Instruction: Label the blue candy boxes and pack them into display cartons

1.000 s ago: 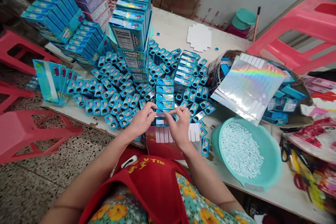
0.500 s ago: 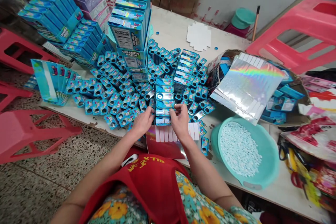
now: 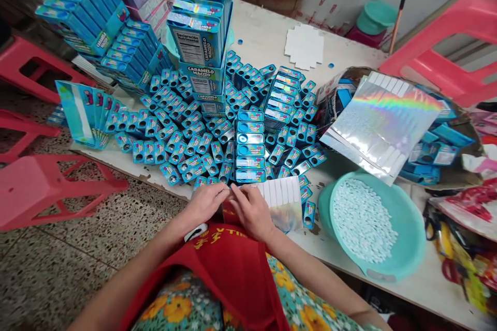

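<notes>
My left hand (image 3: 209, 200) and my right hand (image 3: 252, 210) meet at the table's near edge, fingertips nearly touching. Their fingers are pinched together; whatever lies between them is too small to make out. Under and beside my right hand lies a shiny sheet with white strips (image 3: 285, 201). Just beyond my hands stands a row of blue tins (image 3: 250, 149), some with shiny strips on top. Many small blue tins with dark round openings (image 3: 166, 132) spread around the row. A second row of tins (image 3: 282, 95) stands behind, to the right.
A tall stack of boxed tins (image 3: 207, 46) rises behind the row. At the right are a turquoise basin (image 3: 417, 227) of pale candies and holographic sheets (image 3: 384, 119) over a carton. Red stools (image 3: 50, 189) stand left; scissors (image 3: 430, 227) lie far right.
Both hands have left the front of the tin row and come back toward my body, over the strip sheet. The view has shifted slightly, and the front tin shows uncovered.
</notes>
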`<state>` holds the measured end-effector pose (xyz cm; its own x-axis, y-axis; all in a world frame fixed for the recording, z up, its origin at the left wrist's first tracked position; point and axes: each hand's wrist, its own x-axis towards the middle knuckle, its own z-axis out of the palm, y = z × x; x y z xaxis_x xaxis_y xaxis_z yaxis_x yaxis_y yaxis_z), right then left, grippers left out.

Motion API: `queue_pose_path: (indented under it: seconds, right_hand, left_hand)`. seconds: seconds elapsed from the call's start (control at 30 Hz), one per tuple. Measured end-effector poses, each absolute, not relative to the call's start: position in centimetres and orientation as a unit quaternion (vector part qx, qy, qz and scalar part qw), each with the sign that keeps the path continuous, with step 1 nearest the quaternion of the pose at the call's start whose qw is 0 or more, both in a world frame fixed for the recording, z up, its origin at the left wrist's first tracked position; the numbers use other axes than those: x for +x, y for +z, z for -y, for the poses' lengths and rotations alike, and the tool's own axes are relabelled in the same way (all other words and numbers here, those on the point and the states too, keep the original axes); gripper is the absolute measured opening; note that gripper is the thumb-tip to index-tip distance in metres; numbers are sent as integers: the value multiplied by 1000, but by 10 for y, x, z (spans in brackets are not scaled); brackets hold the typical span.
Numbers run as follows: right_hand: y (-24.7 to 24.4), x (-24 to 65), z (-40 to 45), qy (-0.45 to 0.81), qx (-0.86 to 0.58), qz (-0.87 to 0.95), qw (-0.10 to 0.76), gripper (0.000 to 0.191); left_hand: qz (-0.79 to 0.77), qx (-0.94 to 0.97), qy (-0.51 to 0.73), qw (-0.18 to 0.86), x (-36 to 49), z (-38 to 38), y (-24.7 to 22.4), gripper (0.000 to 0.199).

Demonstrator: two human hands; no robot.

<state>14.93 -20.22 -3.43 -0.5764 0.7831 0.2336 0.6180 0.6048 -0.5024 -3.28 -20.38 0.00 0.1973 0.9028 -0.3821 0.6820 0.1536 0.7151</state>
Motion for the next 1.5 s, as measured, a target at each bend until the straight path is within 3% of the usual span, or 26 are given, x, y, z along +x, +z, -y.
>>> queue_pose_path:
  seconds: [0.13, 0.23, 0.37, 0.5, 0.6, 0.73, 0.93, 1.13, 1.23, 1.37, 1.5]
  right_hand:
    - [-41, 156, 205, 153, -378, 887, 217, 39]
    - [-35, 161, 206, 131, -374, 885, 245, 21]
    - [-5, 167, 195, 192, -345, 880, 263, 11]
    - [37, 170, 177, 303, -396, 820, 282, 7]
    - [53, 168, 165, 371, -417, 776, 294, 9]
    - [46, 157, 144, 368, -477, 735, 311, 13]
    - [12, 135, 100, 226, -593, 679, 369, 14]
    - [-15, 131, 84, 267, -614, 638, 381, 10]
    - [-23, 135, 80, 296, -632, 602, 388, 25]
    - [-24, 145, 76, 382, -634, 535, 408, 17]
    - [-6, 151, 102, 354, -611, 538, 460, 19]
  left_hand:
    - [-648, 625, 134, 414, -30, 202, 0, 34]
    - [-655, 620, 136, 409, -30, 200, -7, 34]
    - [-684, 620, 118, 366, -32, 200, -19, 30]
    - [-710, 586, 274, 279, -32, 204, -7, 26]
    - [-630, 571, 357, 386, -26, 203, 17, 39]
    - [-598, 557, 294, 495, -18, 181, 34, 27]
    - [-617, 597, 307, 411, -28, 118, 24, 29]
    - [-637, 613, 292, 365, -19, 98, -13, 24]
    - [-676, 597, 295, 315, -8, 104, -32, 30]
    - [-699, 601, 253, 295, -16, 121, -47, 43]
    - [-676, 634, 215, 307, -43, 152, -49, 33]
